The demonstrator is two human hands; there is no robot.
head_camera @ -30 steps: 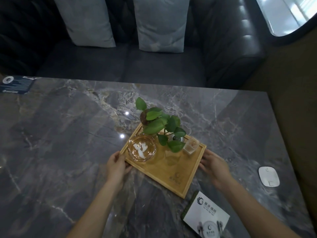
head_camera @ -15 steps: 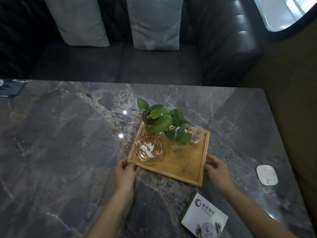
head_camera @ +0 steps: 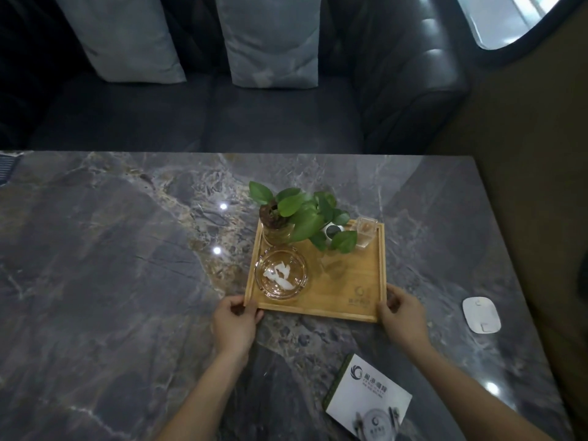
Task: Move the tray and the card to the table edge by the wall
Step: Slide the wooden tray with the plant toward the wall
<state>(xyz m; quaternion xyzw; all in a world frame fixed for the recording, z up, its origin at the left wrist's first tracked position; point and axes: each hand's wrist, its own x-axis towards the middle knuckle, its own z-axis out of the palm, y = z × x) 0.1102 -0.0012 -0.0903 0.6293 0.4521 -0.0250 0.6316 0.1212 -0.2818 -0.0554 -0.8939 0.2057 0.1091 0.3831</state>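
card lower corner cut off by bottom edge; leaves hiding white object behind

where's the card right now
In the head view the card lies flat on the table, near-right, just below the right hand and short of the tray.

- Dark marble table fills lower frame.
- Two grey cushions upper left and upper centre, on dark sofa.
- White oval device at right, on the table.
- Dark printed item, far left edge, cropped.
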